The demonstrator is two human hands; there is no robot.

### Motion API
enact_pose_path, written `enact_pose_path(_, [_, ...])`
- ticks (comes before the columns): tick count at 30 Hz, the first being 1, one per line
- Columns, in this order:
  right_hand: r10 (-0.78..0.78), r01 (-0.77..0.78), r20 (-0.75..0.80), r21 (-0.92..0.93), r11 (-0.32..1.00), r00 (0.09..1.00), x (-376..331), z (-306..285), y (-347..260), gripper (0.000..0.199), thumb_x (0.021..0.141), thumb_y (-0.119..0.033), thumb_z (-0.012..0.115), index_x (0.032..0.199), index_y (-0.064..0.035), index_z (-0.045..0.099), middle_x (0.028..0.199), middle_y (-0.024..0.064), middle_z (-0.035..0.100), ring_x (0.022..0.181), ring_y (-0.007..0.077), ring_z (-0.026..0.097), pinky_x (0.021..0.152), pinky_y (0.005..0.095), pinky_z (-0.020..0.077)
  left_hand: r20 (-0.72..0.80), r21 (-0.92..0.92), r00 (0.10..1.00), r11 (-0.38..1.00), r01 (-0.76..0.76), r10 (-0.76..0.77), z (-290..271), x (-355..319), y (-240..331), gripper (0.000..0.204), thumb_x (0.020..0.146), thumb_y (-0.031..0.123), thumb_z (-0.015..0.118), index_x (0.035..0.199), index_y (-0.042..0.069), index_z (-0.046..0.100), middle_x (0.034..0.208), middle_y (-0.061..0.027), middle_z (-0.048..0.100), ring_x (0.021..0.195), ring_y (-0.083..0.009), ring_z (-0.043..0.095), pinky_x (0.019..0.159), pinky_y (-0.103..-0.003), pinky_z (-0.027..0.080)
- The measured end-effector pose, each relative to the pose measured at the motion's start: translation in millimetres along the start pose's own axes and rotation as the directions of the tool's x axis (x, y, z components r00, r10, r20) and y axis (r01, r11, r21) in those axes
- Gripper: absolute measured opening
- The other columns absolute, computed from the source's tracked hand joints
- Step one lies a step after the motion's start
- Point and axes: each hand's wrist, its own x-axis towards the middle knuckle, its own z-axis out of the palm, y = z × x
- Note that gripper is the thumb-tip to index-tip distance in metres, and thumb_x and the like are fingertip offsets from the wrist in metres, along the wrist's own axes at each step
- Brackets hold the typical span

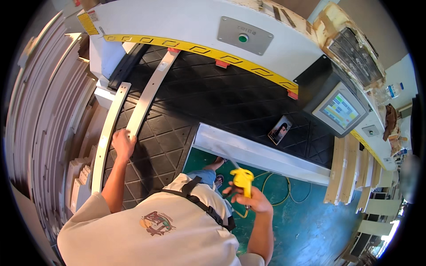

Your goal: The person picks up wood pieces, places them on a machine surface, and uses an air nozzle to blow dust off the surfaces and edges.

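Observation:
My left hand (124,143) is closed on the lower end of a pale wooden slat (150,91), which slants up across the black ribbed bed (195,84) of a machine. Beside it, on the left, lies a longer pale slat (108,133) with small holes. In my right hand (257,199), held up before my body, is a yellow air blow gun (242,178). Its thin nozzle points up and left, and a yellow hose (240,214) hangs below. My fingers wrap round its handle.
A white machine beam (177,20) with a yellow strip crosses the far side, with a green button (243,38) and a touch screen (339,110). A phone (280,129) lies on the bed. Stacked boards stand left (44,102) and right (341,170). Hose loops (288,188) cover green floor.

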Motion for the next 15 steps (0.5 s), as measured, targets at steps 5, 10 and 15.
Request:
enact_pose_path(5, [-0.348, 0.39, -0.194, 0.262, 0.883, 0.917, -83.2, -29.1, 54.5, 0.07, 0.087, 0.012, 0.066, 0.153, -0.003, 0.049, 0.146, 0.0252, 0.058, 0.144, 0.0444, 0.05, 0.095, 0.0583, 0.0614, 0.222, -0.974, 0.592, 0.146, 0.175, 0.775, -143.0, 14.3, 228.0, 0.059, 0.1, 0.04, 0.073, 0.14, -0.001, 0.061, 0.143, -0.0172, 0.065, 0.135, -0.0263, 0.059, 0.12, -0.046, 0.041])
enact_pose_path(10, [-0.569, 0.678, -0.563, -0.02, 0.735, 0.6, -211.8, -19.5, 156.9, 0.042, 0.094, -0.009, 0.074, 0.131, 0.0017, 0.056, 0.109, 0.0247, 0.07, 0.107, 0.0477, 0.068, 0.065, 0.0559, 0.0636, -0.385, -0.557, -0.118, -0.128, 0.821, 0.915, -223.4, -44.0, 351.9, 0.065, 0.099, 0.044, 0.072, 0.142, -0.003, 0.058, 0.142, -0.0207, 0.064, 0.135, -0.0323, 0.059, 0.119, -0.048, 0.041])
enact_pose_path(15, [-0.736, 0.789, -0.508, -0.163, 0.592, 0.447, -250.7, 12.1, 143.8, 0.034, 0.097, -0.017, 0.072, 0.124, 0.0019, 0.06, 0.104, 0.0289, 0.071, 0.097, 0.046, 0.074, 0.068, 0.0608, 0.0611, -0.569, -0.496, -0.285, -0.045, 0.867, 0.771, -249.6, -83.2, 391.0, 0.057, 0.1, 0.039, 0.071, 0.137, -0.003, 0.062, 0.138, -0.0218, 0.066, 0.132, -0.0353, 0.061, 0.117, -0.049, 0.043])
